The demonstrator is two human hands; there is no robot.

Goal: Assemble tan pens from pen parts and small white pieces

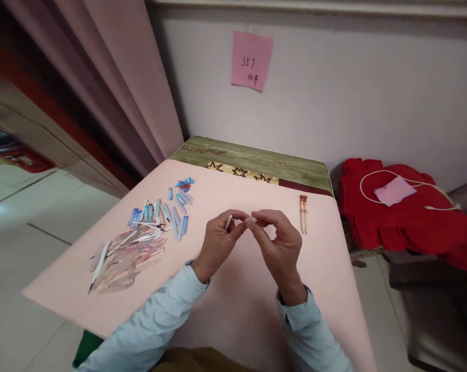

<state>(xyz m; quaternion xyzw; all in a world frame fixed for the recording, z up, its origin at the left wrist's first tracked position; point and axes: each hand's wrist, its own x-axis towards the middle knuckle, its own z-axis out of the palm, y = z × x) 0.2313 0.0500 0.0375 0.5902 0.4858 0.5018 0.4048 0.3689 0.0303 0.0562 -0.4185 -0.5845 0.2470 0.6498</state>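
My left hand (221,236) is closed in a pinch, with the end of a thin white stick (228,222) showing between thumb and forefinger. The rest of the stick is hidden by the fingers. My right hand (282,245) meets it fingertip to fingertip, pinching a small pale piece (251,220) too small to name. Whether stick and piece are joined, I cannot tell. To the right lie two pens (303,212) with brown tops, side by side. On the left are clear pen barrels (120,261), white refills (98,268) with dark tips, and blue pen caps (175,219).
Small dark blue and brown parts (184,183) form a little heap behind the caps. The pale table (225,320) ends in a green patterned strip at the wall. A pink note (252,61) hangs above. Red cloth (396,222) with a white cable lies right of the table.
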